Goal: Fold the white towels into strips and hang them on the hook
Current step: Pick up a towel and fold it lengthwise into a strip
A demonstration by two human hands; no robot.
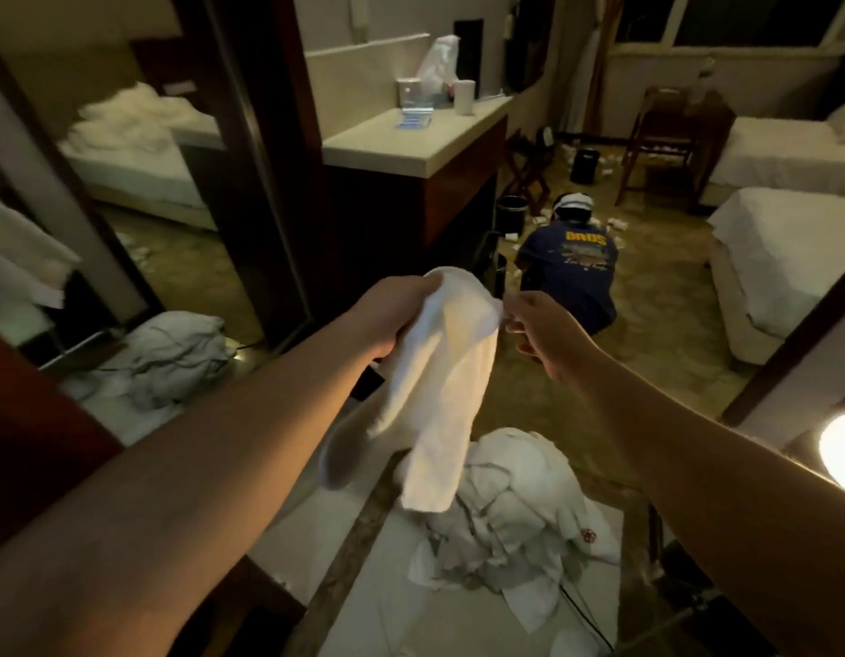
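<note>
A white towel (439,372) hangs in the air in front of me, held up by both hands. My left hand (387,315) grips its upper left edge in a fist. My right hand (543,329) pinches the upper right corner between thumb and fingers. The towel droops in loose folds down to about knee height. Below it a pile of crumpled white towels (510,505) lies on the floor. No hook is visible.
A person in a dark blue shirt (570,267) crouches on the carpet ahead. A counter (411,144) with a cup and tissue boxes stands to the left, beds (781,244) to the right. A mirror (140,182) at left reflects the room. A bright lamp (842,448) glows at right.
</note>
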